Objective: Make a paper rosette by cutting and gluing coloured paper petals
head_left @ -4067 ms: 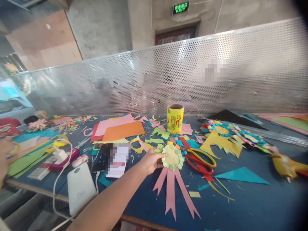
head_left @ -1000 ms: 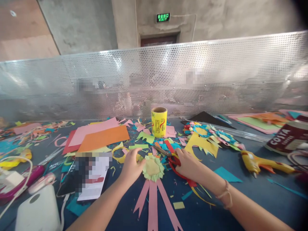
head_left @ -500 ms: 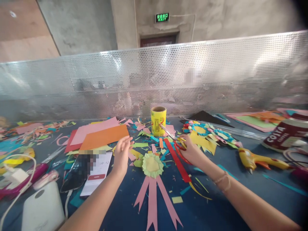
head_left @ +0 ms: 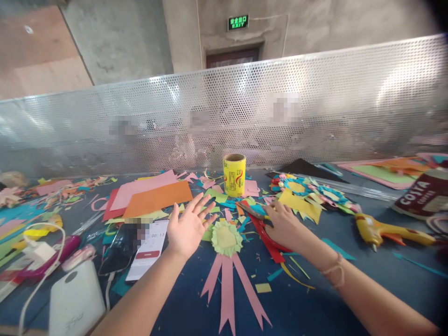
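Note:
A paper rosette (head_left: pixel 226 238), yellow with a green fringe and pink ribbon tails (head_left: pixel 229 287), lies on the blue table (head_left: pixel 315 303). My left hand (head_left: pixel 189 226) hovers just left of it, fingers spread and empty. My right hand (head_left: pixel 285 226) rests to the rosette's right, closed over red-handled scissors (head_left: pixel 261 224) whose blades point left towards the rosette. A red paper strip lies under that hand.
A yellow tape roll (head_left: pixel 234 175) stands behind the rosette. Orange and pink sheets (head_left: pixel 154 196) lie at back left, a phone (head_left: pixel 149 247) and white power bank (head_left: pixel 75 303) at front left. A yellow glue gun (head_left: pixel 385 231) and Costa cup (head_left: pixel 420 196) sit right. A perforated metal screen (head_left: pixel 315 102) borders the table.
My left hand has let go of the rosette and opened wide beside it. My right hand took up the scissors, lifted them, then lowered them to the table.

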A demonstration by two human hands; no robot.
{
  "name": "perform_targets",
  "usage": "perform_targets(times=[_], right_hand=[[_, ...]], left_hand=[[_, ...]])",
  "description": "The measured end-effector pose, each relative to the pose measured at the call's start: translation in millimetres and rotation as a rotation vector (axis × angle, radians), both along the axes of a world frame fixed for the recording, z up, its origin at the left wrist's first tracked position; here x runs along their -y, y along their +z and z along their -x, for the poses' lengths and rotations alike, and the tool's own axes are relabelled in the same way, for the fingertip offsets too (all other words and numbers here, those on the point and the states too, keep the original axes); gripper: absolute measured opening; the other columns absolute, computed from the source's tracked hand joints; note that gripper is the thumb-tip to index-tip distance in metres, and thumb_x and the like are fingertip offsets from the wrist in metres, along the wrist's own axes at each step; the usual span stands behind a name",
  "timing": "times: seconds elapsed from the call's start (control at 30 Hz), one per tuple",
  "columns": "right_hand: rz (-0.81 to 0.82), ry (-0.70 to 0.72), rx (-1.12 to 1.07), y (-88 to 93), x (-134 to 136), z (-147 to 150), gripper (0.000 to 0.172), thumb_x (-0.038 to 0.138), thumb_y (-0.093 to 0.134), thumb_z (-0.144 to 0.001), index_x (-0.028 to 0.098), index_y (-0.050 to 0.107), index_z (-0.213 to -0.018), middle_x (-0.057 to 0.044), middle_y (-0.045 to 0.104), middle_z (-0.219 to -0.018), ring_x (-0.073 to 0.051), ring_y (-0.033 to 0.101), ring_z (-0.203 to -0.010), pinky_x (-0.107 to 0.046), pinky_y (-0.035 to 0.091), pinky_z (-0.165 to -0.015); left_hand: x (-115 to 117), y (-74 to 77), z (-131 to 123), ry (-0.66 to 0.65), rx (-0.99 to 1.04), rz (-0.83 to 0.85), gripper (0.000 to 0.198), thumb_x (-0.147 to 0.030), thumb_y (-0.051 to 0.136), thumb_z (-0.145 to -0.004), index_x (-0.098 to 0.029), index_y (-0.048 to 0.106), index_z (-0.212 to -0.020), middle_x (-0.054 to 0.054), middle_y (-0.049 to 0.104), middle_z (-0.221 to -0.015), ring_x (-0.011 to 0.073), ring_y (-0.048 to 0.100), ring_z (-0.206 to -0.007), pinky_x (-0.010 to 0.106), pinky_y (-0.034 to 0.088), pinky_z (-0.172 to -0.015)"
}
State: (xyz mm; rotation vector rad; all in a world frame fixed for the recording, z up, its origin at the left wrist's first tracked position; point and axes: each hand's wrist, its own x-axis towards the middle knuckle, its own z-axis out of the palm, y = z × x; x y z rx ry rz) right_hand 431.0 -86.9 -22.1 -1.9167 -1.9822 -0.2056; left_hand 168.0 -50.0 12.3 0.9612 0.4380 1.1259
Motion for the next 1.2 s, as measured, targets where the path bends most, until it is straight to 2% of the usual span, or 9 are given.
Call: perform_targets(times=[0.1, 0.23, 0.33, 0.43, 0.63, 0.8, 0.93, 1.07, 1.2], right_hand=[[-0.090, 0.217, -0.334, 10.8, 8, 26, 0.030, 0.021, 0.048, -0.080, 0.017, 0.053, -0.110, -0.013, 0.054, -0.110, -0.024, 0.052, -0.106, -0.039, 0.045, -0.089], [0.073, 0.392, -0.813, 11.4, 16, 60, 0.040, 0.036, 0.056, -0.080, 0.019, 0.048, -0.116, -0.010, 0.058, -0.104, -0.019, 0.058, -0.094, -0.032, 0.052, -0.074], [0.250, 0.484, -1.070, 4.2, 17, 75, 0.036, 0.041, 0.061, -0.077, 0.017, 0.055, -0.104, -0.007, 0.064, -0.094, -0.018, 0.062, -0.086, -0.031, 0.052, -0.071], [0.329, 0.474, -1.264, -0.1, 16, 79, 0.033, 0.046, 0.063, -0.075, 0.017, 0.060, -0.089, -0.005, 0.066, -0.087, -0.018, 0.063, -0.082, -0.032, 0.051, -0.072], [0.354, 0.320, -1.425, 3.0, 15, 78, 0.033, 0.047, 0.069, -0.067, 0.015, 0.062, -0.074, 0.000, 0.062, -0.069, -0.010, 0.055, -0.061, -0.025, 0.043, -0.060], [0.331, 0.254, -1.370, 13.4, 14, 69, 0.029, 0.042, 0.074, -0.058, 0.016, 0.065, -0.066, 0.000, 0.060, -0.060, -0.010, 0.052, -0.055, -0.025, 0.041, -0.056], [0.216, 0.185, -1.208, 27.8, 9, 42, 0.020, 0.038, 0.070, -0.061, 0.018, 0.066, -0.064, 0.000, 0.061, -0.059, -0.011, 0.053, -0.052, -0.028, 0.044, -0.055], [0.019, 0.053, -0.897, 42.3, 2, -3, 0.017, 0.035, 0.061, -0.069, 0.019, 0.068, -0.069, -0.003, 0.066, -0.065, -0.016, 0.059, -0.061, -0.031, 0.047, -0.060], [-0.135, -0.128, -0.403, 49.7, -2, -52, 0.021, 0.024, 0.049, -0.077, 0.020, 0.069, -0.075, -0.005, 0.069, -0.082, -0.021, 0.062, -0.082, -0.034, 0.047, -0.077]], left_hand=[[8, 1.2, -5, -0.025, -0.173, -0.087, 0.083, -0.074, 0.014, -0.077, -0.020, 0.043, -0.133, 0.013, 0.041, -0.142, 0.0294, 0.044, -0.125, 0.045, 0.044, -0.094], [21, -2.8, -13, -0.159, -0.248, -0.123, 0.089, -0.076, 0.011, -0.076, -0.018, 0.043, -0.135, 0.015, 0.044, -0.139, 0.0315, 0.046, -0.124, 0.046, 0.044, -0.092], [30, -7.9, -17, -0.310, -0.181, -0.166, 0.086, -0.077, 0.019, -0.075, -0.018, 0.045, -0.133, 0.015, 0.044, -0.139, 0.0334, 0.043, -0.126, 0.049, 0.039, -0.097], [35, -10.3, -17, -0.390, -0.179, -0.242, 0.084, -0.077, 0.024, -0.075, -0.020, 0.046, -0.133, 0.014, 0.042, -0.141, 0.0331, 0.036, -0.130, 0.050, 0.035, -0.101], [40, -12.0, -13, -0.383, -0.348, -0.407, 0.085, -0.077, 0.021, -0.075, -0.023, 0.039, -0.139, 0.010, 0.036, -0.146, 0.0307, 0.028, -0.135, 0.046, 0.030, -0.105], [34, -18.5, -12, -0.232, -0.439, -0.398, 0.084, -0.076, 0.019, -0.076, -0.022, 0.045, -0.134, 0.011, 0.044, -0.140, 0.0304, 0.037, -0.129, 0.042, 0.035, -0.101], [23, -23.1, -12, -0.033, -0.443, -0.322, 0.073, -0.073, 0.027, -0.078, -0.018, 0.058, -0.115, 0.014, 0.063, -0.114, 0.0288, 0.053, -0.112, 0.039, 0.040, -0.094], [10, -27.8, -10, 0.205, -0.435, -0.233, 0.053, -0.062, 0.035, -0.082, -0.018, 0.062, -0.091, 0.010, 0.066, -0.087, 0.0244, 0.061, -0.089, 0.038, 0.043, -0.086], [-2, -29.3, -6, 0.410, -0.641, -0.196, 0.033, -0.050, 0.051, -0.079, -0.019, 0.063, -0.081, 0.006, 0.064, -0.091, 0.0222, 0.058, -0.090, 0.033, 0.044, -0.080]])
